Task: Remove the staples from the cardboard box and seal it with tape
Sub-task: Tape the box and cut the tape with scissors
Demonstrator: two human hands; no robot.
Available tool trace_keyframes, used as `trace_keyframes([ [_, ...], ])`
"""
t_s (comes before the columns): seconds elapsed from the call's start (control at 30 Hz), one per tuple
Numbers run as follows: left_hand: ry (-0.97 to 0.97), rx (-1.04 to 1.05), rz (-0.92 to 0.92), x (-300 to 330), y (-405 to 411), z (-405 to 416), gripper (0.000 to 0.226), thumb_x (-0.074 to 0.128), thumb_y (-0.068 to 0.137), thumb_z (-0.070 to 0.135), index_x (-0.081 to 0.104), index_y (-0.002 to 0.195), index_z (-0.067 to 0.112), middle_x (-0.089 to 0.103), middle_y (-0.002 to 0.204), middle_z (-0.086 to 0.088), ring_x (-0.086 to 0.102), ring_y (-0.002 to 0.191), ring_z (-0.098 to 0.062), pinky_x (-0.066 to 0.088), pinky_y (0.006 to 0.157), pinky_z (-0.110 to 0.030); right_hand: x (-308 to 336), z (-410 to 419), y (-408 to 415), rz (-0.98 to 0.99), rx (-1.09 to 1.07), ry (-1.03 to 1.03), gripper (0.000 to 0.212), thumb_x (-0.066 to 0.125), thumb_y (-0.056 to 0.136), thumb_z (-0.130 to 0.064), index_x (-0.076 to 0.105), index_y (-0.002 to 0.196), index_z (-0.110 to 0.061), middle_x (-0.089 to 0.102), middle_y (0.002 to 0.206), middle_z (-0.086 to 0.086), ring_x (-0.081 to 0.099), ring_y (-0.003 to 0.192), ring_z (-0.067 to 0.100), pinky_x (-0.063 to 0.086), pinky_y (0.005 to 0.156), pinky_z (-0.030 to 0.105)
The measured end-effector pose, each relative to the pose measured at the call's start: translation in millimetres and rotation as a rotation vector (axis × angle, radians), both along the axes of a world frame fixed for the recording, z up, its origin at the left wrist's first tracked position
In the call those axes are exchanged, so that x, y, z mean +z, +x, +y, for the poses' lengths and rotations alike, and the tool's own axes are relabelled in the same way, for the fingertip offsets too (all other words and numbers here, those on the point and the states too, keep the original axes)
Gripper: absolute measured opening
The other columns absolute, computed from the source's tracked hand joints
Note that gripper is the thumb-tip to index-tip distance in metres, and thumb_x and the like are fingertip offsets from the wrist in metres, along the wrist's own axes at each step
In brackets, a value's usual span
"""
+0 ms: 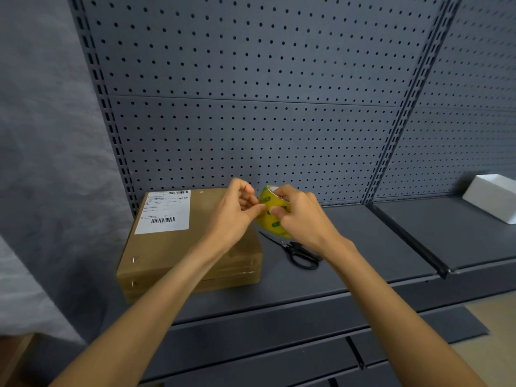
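A flat brown cardboard box (pixel 167 247) with a white shipping label (pixel 164 212) lies on the dark shelf. Two metal staples (pixel 133 259) show near its front left corner. My right hand (pixel 303 216) grips a yellow roll of tape (pixel 272 212) with green print, held just above the box's right edge. My left hand (pixel 237 210) pinches at the roll's surface with thumb and forefinger, fingers curled. Black scissors (pixel 298 252) lie on the shelf right of the box, partly hidden under my right wrist.
The dark grey shelf (pixel 363 247) backs onto a perforated metal panel (pixel 251 107). A white open box (pixel 494 196) sits on the neighbouring shelf at the far right. A grey wall stands to the left.
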State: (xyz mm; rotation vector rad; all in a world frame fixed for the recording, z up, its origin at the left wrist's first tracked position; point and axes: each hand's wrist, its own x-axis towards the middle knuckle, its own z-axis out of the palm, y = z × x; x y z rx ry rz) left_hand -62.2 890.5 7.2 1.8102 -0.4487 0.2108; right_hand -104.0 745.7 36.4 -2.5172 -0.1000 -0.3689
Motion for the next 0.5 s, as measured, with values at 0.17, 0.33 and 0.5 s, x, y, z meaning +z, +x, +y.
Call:
trace_keyframes([
  [0.17, -0.06, -0.012, 0.028, 9.3, 3.7, 7.3, 0.021, 0.069, 0.083, 0.005, 0.057, 0.079, 0.022, 0.062, 0.075, 0.002, 0.057, 0.071, -0.009, 0.049, 0.074, -0.028, 1.9, -0.2, -0.3, -0.012, 0.024, 0.003, 0.037, 0.056, 0.093, -0.019, 0.053, 0.129, -0.014, 0.063, 0.113, 0.013, 0.06, 0.095, 0.029, 0.054, 0.079, 0.046],
  [0.33, 0.066, 0.053, -0.051, 11.7, 0.9, 9.7, 0.021, 0.07, 0.083, 0.01, 0.062, 0.069, 0.024, 0.065, 0.073, 0.005, 0.056, 0.067, -0.006, 0.05, 0.073, -0.03, 0.0, -0.7, -1.2, -0.002, 0.019, 0.023, 0.032, 0.057, 0.093, -0.025, 0.056, 0.123, -0.015, 0.065, 0.102, 0.011, 0.063, 0.086, 0.026, 0.056, 0.074, 0.045],
  [0.5, 0.35, 0.228, -0.336, 7.6, -12.6, 7.7, 0.006, 0.067, 0.086, 0.016, 0.066, 0.08, 0.015, 0.064, 0.078, 0.005, 0.053, 0.07, -0.008, 0.043, 0.064, -0.022, -2.4, 2.0, -0.5, 0.023, 0.007, -0.023, 0.021, 0.057, 0.092, -0.028, 0.061, 0.106, -0.012, 0.064, 0.086, 0.011, 0.063, 0.072, 0.027, 0.056, 0.063, 0.043],
])
